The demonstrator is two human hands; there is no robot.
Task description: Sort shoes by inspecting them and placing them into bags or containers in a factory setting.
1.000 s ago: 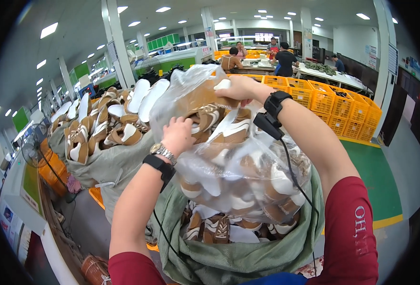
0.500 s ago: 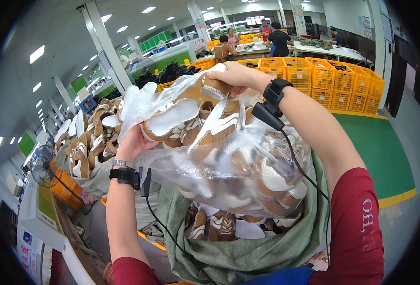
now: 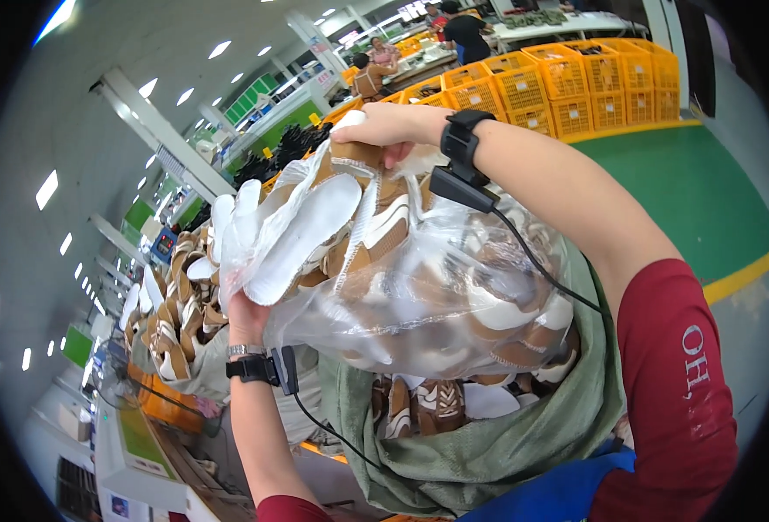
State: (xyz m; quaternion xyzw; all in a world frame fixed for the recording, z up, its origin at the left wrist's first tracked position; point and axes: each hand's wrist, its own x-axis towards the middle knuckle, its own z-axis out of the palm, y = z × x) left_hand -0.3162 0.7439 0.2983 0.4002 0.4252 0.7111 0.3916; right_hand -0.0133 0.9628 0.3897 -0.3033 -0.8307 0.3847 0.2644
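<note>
The right hand is closed over the top of a clear plastic bag full of brown and white shoe pieces. The left hand grips the bag's lower left side. Beneath both hands lies an open green sack holding more pieces.

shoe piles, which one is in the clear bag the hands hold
The middle pile, in the clear bag gripped by both hands; the others lie in green sacks, left and below.

A bulging clear plastic bag packed with brown-and-white shoe uppers and white insoles is lifted up and tilted on its side, just above an open grey-green cloth sack holding more uppers.
</note>
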